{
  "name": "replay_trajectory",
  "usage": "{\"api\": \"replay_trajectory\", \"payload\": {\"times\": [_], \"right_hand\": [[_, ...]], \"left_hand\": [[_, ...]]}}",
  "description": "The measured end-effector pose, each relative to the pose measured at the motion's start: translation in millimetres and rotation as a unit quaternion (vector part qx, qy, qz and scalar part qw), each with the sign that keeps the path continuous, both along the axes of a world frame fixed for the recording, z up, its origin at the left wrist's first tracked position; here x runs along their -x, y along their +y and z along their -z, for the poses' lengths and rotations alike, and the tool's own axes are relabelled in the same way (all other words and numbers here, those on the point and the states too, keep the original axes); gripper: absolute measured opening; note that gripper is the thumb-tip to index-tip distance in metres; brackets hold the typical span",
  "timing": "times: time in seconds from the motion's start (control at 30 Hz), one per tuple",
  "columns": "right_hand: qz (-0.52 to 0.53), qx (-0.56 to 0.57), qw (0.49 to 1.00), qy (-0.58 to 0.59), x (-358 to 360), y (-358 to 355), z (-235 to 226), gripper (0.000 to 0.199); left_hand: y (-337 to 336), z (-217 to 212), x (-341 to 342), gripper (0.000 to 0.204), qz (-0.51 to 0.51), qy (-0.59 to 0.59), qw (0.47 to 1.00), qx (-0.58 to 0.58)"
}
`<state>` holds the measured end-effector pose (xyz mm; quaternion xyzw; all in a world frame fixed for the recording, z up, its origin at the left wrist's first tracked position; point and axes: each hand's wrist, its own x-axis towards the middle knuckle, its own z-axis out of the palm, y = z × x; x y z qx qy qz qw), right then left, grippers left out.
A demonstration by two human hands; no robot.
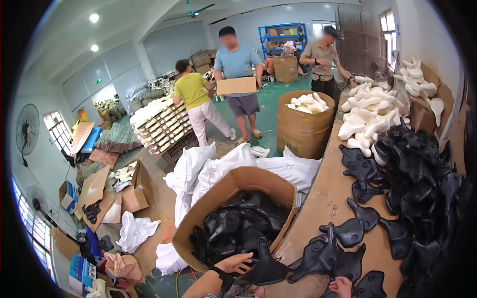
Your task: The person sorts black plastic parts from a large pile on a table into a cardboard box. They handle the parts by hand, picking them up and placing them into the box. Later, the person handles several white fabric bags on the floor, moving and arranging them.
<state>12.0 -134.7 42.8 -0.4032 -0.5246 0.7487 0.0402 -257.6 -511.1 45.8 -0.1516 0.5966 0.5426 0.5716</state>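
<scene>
My left hand (233,263) reaches over the near rim of a large cardboard box (198,198), its fingers stretched out and apart. Beside its fingertips a black saddle-shaped piece (267,268) stands tilted with its narrow end up. Several more black saddle-shaped pieces (238,223) fill the box. At the table's near edge my right hand (341,286) has its fingers curled, close to a black saddle-shaped piece (349,265); what they hold, if anything, is hidden. Similar black pieces lie loose on the cardboard-covered table (308,233).
A high heap of black pieces (417,174) covers the table's right side, with white pieces (372,111) behind it. White sacks (213,171) lie beyond the box, near a round cardboard drum (304,126). A person (237,64) carries a carton; two others (194,94) (323,59) stand nearby.
</scene>
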Motion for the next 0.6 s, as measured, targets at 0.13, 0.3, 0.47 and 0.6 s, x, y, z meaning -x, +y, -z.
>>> {"api": "replay_trajectory", "payload": {"times": [0.13, 0.3, 0.47, 0.6], "right_hand": [[-0.164, -0.045, 0.985, 0.009, 18.3, -32.3, 30.1, 0.023], [-0.276, -0.287, 0.914, -0.081, 26.3, -62.2, 130.2, 0.047], [-0.306, -0.298, 0.892, -0.145, 92.9, -138.7, 51.4, 0.053], [-0.3, -0.368, 0.877, -0.078, 107.3, -132.0, 77.2, 0.063]], "left_hand": [[2.5, -16.3, -16.4, 0.08, 0.141, 0.016, 0.988, -0.053], [20.9, 29.2, -43.6, 0.093, 0.3, 0.082, 0.95, -0.032], [8.4, 95.2, -64.7, 0.082, 0.305, 0.236, 0.923, -0.011], [6.2, 43.9, -55.5, 0.074, 0.32, 0.235, 0.917, -0.034]]}}
